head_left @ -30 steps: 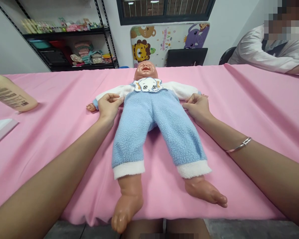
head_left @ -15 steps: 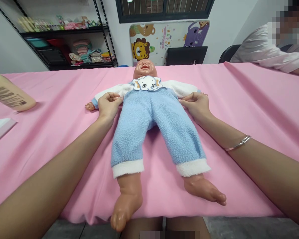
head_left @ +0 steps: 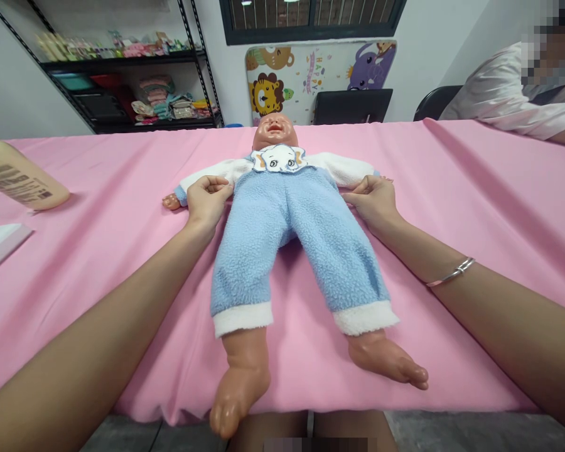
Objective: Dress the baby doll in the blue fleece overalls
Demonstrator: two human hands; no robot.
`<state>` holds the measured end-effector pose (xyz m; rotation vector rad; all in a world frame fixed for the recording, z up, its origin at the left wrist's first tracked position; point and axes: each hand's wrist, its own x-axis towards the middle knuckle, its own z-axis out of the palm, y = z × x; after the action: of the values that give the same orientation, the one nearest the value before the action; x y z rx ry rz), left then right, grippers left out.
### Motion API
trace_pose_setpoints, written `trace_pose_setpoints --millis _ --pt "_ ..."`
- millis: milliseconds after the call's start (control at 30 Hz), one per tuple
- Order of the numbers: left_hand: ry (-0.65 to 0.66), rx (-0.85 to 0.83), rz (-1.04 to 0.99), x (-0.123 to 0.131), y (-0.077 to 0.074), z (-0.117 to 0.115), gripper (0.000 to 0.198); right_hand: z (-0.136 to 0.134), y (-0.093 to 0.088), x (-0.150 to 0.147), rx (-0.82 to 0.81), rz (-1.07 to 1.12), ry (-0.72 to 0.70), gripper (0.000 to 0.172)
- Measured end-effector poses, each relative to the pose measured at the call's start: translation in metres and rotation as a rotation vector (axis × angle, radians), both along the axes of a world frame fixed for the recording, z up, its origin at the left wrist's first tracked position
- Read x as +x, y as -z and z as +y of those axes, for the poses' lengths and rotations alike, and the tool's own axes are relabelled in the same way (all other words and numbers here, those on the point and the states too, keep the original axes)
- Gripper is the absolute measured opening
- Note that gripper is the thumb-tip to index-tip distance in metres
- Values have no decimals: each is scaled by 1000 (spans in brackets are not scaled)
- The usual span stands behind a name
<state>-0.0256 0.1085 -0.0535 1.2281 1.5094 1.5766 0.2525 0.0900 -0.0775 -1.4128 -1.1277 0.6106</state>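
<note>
"Pink cloth (head_left: 475, 207) is spread over the worktop. What has been altered since the first frame?"

"A co-worker's white sleeve (head_left: 487, 94), beyond the far edge, has been shifted rightward. The doll (head_left: 287, 207) is laid supine, one foot over the near edge."

"And the hands?"

"Left hand (head_left: 208, 199) and right hand (head_left: 375, 199) are lowered beside its waist, fingers curled."

"The grip?"

"Thumbs are drawn toward the fingers; whether fabric is pinched cannot be told."
</note>
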Motion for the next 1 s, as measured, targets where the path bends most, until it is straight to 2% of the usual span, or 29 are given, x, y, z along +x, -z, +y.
trace_pose_setpoints --millis 267,533,800,1000 --pt "20 16 -18 0 -1 -2 24 7 9 7 58 -1 -42 36" --pt "39 32 -13 -2 2 0 23 10 10 8 37 35 -69 34" --pt "37 19 4 -2 2 0 21 10 13 10 85 21 -100 39" --pt "38 25 3 -2 2 0 21 5 8 5 56 42 -67 21"
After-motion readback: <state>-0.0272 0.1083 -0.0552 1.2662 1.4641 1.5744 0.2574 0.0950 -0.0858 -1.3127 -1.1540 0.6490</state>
